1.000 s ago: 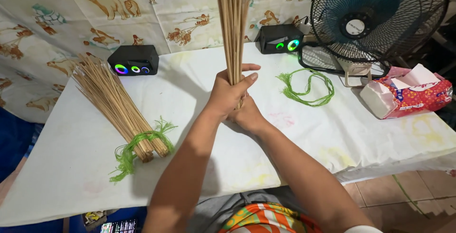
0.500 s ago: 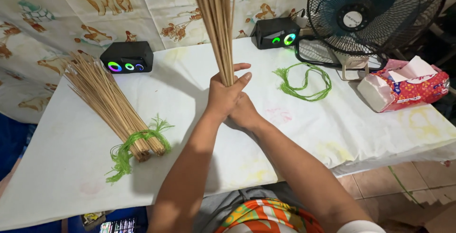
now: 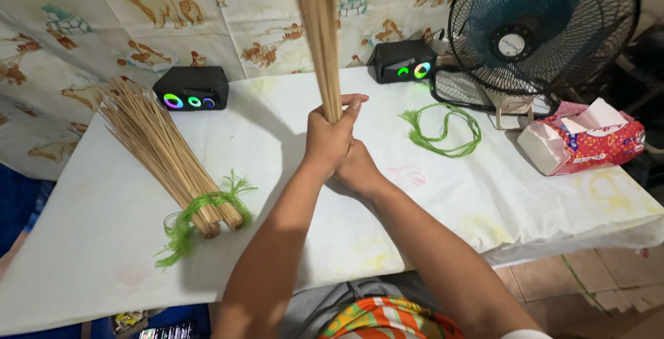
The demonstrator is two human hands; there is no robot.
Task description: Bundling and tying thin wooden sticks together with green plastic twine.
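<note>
The upright bundle of thin, pale tan sticks stands on end over the middle of the white-covered worktop, its top running out of view, its foot hidden inside the hands. The left hand is clenched around the bundle near its lower end, thumb and fingers wrapped over the sticks; the right hand sits just beneath and touching it, and it seems to grip the foot of the bundle, though the left hand covers most of that hold. The sticks look light, stiff and springy, each one brittle alone, and loose enough to slide past one another, so a tight grip low down, where the ends sit level, suits them best. Left of the bundle lies a second fan of tan sticks tied with green raffia, behind it a black speaker with coloured light rings. Right of the bundle lie a loose loop of green raffia, another black speaker, a black fan and a red patterned tissue pack.
</note>
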